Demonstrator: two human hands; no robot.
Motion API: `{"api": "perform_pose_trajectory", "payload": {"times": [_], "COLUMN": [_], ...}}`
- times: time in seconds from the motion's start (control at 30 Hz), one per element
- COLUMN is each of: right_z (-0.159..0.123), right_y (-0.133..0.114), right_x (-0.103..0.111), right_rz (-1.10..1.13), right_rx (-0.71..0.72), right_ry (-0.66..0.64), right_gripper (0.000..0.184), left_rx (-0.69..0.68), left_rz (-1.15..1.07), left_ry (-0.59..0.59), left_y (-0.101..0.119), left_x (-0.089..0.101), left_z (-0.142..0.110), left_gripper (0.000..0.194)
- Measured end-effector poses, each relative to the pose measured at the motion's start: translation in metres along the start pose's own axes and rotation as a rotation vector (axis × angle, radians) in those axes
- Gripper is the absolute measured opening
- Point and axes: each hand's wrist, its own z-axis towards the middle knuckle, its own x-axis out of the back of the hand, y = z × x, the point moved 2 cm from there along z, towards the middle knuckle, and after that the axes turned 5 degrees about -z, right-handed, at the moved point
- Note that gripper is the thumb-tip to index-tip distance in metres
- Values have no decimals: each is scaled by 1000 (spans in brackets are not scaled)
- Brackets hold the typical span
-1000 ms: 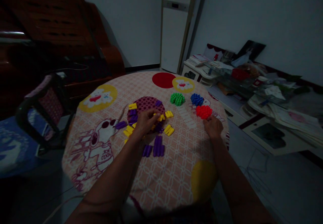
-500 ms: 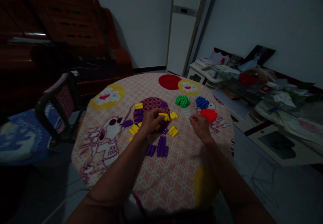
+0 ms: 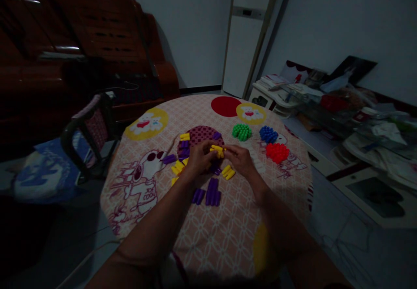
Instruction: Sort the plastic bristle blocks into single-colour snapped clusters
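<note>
Over the patterned bench [image 3: 224, 232] | pinched yellow blocks [image 3: 217, 149] in nearly closed left grip [image 3: 200, 156] | held right grip [image 3: 241, 158] just alongside, hold unclear | needed steady left support, light right pressure

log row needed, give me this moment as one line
left hand: holds yellow piece | right hand: close beside it, grip unclear | table: purple pieces; green cluster, blue cluster, red cluster farther right
</note>
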Motion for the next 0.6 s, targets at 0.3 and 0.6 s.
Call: {"api": "perform_pose_trajectory", "payload": {"times": [0.3, 0.6], "right_z": [4, -12], "right_y": [13, 21], "right_x": [-1, 18], "right_rz": [-644, -714], "right_rx": [-119, -87], "right_ry": [-138, -101], "right_gripper": [32, 44], "left_rx": [10, 76], "left_rz": [431, 669], "left_ry": [275, 259], "left_y": [2, -12], "left_x": [40, 54], "left_z": [7, 10], "left_gripper": [31, 36]}}
